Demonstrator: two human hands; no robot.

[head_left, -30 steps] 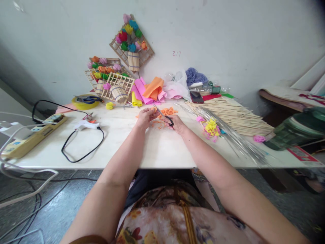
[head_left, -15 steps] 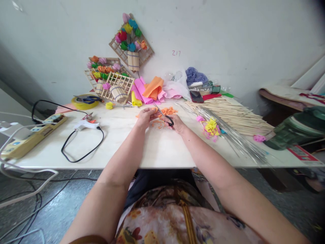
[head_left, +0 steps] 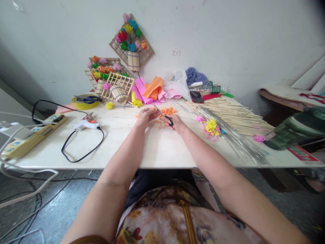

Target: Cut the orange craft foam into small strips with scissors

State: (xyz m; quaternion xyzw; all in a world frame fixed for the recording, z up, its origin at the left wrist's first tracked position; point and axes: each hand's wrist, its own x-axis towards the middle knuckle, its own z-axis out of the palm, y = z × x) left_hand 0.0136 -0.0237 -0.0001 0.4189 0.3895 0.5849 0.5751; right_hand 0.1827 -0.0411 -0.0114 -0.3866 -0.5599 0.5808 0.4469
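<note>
Over the middle of the white table (head_left: 162, 152) my right hand (head_left: 177, 124) is closed round the black handles of a pair of scissors (head_left: 168, 119). The blades point up and left, towards my left hand (head_left: 146, 117). My left fingers pinch a piece of orange crepe paper (head_left: 153, 110), mostly hidden behind them. The blades lie at this paper; whether they are cutting into it I cannot tell. Behind and beneath the scissors lie curled orange paper scraps (head_left: 169, 111).
Stick lattices with paper flowers (head_left: 131, 44) stand at the back left. Folded crepe paper (head_left: 153, 88) lies behind my hands. Bamboo sticks (head_left: 225, 113), silver wires (head_left: 228, 135) and a green bottle (head_left: 294, 128) are right. Left are a glue gun (head_left: 86, 125) and a power strip (head_left: 33, 137).
Almost nothing differs. The scissors' handles have shifted very slightly in my right hand, while my left hand keeps its place with the orange paper.
</note>
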